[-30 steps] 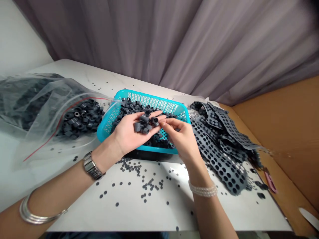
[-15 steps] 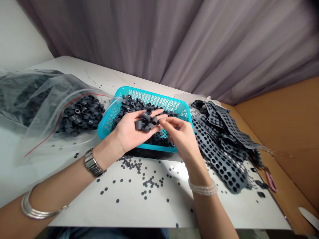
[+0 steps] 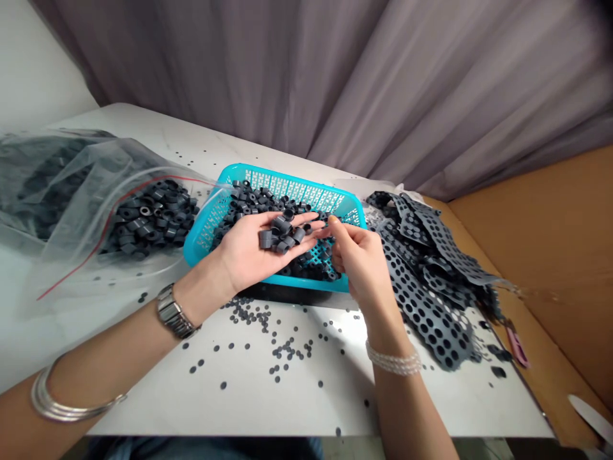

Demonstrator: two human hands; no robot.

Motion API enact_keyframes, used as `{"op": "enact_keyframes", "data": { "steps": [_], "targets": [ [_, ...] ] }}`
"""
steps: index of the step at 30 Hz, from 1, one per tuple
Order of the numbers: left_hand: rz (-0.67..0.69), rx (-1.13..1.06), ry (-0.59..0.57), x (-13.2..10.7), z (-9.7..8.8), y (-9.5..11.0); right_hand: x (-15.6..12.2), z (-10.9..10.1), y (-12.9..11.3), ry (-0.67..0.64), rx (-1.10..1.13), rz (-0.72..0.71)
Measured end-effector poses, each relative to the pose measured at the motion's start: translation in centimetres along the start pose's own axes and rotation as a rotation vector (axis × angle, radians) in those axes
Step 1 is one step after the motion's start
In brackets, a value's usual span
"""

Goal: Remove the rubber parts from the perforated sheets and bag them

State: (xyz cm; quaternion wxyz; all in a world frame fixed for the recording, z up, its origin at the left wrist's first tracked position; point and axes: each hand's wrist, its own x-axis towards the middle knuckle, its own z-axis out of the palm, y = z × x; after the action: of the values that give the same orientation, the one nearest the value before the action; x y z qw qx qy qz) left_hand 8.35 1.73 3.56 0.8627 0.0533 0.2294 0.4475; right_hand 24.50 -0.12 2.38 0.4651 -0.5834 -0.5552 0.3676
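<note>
My left hand (image 3: 253,252) is palm up over the turquoise basket (image 3: 204,233), cupping a small heap of dark grey rubber rings (image 3: 281,233). My right hand (image 3: 360,263) hovers just right of that heap, above the basket's right end. Its thumb and fingers are pinched together at the tip; what they pinch is too small to make out. More grey rings (image 3: 261,201) fill the basket.
A clear plastic bag (image 3: 71,191) with more rings (image 3: 148,217) lies at the left. Punched grey rubber sheets (image 3: 421,268) are piled at the right. Small round grey slugs (image 3: 268,332) litter the white table (image 3: 297,396). A cardboard wall (image 3: 550,255) stands at the far right.
My right hand has drawn back a little to the right, away from the heap in my left palm, with its fingers now pinched. The left hand has barely moved.
</note>
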Motion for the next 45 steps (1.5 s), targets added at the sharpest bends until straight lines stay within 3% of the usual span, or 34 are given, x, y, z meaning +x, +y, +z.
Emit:
{"op": "enact_keyframes", "data": {
  "steps": [5, 9, 27, 37, 45],
  "targets": [
    [0.007, -0.002, 0.015, -0.1, 0.1, 0.1, 0.0, -0.9, -0.8, 0.019, -0.125, -0.116],
    [-0.005, 0.042, 0.028, 0.1, -0.1, 0.3, -0.2, -1.1, -1.3, -0.111, -0.256, -0.196],
    [-0.056, 0.015, 0.042, 0.2, -0.1, 0.3, 0.2, -1.1, -0.2, -0.167, -0.166, -0.051],
    [-0.024, 0.073, 0.031, 0.2, -0.2, 0.4, -0.5, 0.2, -1.0, 0.006, -0.323, -0.27],
    [-0.041, 0.041, 0.028, 0.4, -0.5, 0.2, -0.1, 0.0, -0.6, -0.021, -0.413, -0.235]
  ]
}}
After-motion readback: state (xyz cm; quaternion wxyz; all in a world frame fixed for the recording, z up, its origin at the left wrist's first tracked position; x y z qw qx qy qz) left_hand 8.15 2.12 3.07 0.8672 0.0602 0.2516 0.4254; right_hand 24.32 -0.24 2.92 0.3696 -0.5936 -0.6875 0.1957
